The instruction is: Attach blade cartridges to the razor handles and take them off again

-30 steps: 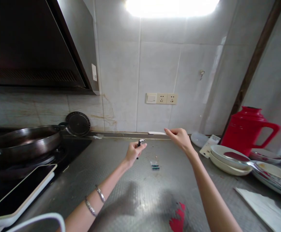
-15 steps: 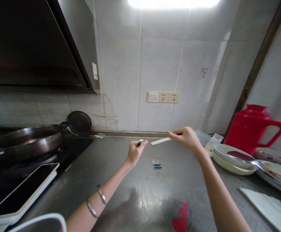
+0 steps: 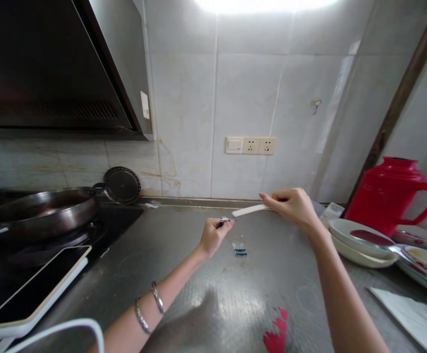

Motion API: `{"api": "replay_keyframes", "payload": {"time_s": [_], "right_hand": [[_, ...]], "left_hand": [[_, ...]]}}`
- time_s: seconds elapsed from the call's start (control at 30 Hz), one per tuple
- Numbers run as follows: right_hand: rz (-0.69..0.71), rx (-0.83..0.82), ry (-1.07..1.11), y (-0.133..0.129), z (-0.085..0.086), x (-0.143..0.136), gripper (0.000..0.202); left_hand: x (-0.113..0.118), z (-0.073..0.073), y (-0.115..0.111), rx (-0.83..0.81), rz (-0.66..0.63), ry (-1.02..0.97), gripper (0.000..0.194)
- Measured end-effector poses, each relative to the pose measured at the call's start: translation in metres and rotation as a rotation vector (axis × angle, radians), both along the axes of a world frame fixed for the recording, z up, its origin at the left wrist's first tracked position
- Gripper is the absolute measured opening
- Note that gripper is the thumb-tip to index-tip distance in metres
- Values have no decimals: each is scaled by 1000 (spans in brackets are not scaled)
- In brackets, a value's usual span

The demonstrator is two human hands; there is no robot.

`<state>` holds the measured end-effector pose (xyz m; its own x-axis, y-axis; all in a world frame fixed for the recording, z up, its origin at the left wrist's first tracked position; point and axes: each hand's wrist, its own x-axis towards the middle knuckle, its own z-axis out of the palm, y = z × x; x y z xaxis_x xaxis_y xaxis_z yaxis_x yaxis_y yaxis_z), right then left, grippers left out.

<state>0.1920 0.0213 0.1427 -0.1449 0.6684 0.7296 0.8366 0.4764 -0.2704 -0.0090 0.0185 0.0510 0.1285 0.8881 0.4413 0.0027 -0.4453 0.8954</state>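
Note:
My left hand (image 3: 213,237), two silver bangles on its forearm, pinches a small dark and silver object (image 3: 223,222) too small to name. Opposite it, my right hand (image 3: 293,206) is closed around one end of a flat white stick (image 3: 250,210). The stick's free tip points left and lies just above the small object; whether they touch I cannot tell. On the metal counter (image 3: 198,274) below the hands lies a small clear piece with dark teal strips (image 3: 240,251).
To the left are a steel pan (image 3: 44,213) on the stove, a round black lid (image 3: 122,185) and a phone (image 3: 37,289) on a white block with a cable. On the right stand stacked dishes (image 3: 360,252), a red thermos jug (image 3: 386,196) and a white napkin (image 3: 412,314).
My left hand has moved slightly right and down, bringing the small object nearer the white stick's tip. My right hand has shifted a little right, and the view has turned slightly.

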Motion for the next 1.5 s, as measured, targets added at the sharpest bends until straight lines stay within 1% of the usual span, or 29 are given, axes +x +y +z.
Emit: {"api": "replay_keyframes", "payload": {"time_s": [0.17,0.33,0.43,0.53,0.73,0.87,0.97,1.1,1.17,1.23,1.3,1.33,1.43,1.5], "right_hand": [[36,27,-30,0,-1,-10,57],[6,56,-18,3,-1,-1,56],[34,73,-15,0,-1,-7,56],[55,80,-34,-1,-2,-13,55],[45,96,12,4,-3,3,55],[66,108,19,1,-3,-8,55],[88,83,-8,2,-4,-14,55],[66,52,3,8,-5,3,54],[50,29,66,12,-5,13,55],[65,-28,170,15,-5,15,54],[153,-143,275,18,-7,8,53],[240,-227,321,18,-9,2,52],[613,-543,492,11,-20,-23,42],[810,-734,679,0,-29,-38,33]], "left_hand": [[0,-2,1,-25,8,0,48],[-1,-1,1,-6,-3,-9,49],[1,-1,-1,-39,4,-3,48],[3,-1,-3,-31,-9,9,47],[2,-2,-2,-29,-33,17,47],[3,-4,-1,-38,-29,19,47],[3,-3,-3,-36,-35,3,46],[2,1,-6,-28,-68,-35,48],[2,2,-5,-39,-76,-56,48],[3,0,-2,-83,-85,-79,48],[4,-3,2,-154,-94,-109,48],[4,-4,5,-193,-91,-129,47],[5,-8,11,-282,-60,-183,44],[5,-10,14,-310,-60,-205,42]]}}
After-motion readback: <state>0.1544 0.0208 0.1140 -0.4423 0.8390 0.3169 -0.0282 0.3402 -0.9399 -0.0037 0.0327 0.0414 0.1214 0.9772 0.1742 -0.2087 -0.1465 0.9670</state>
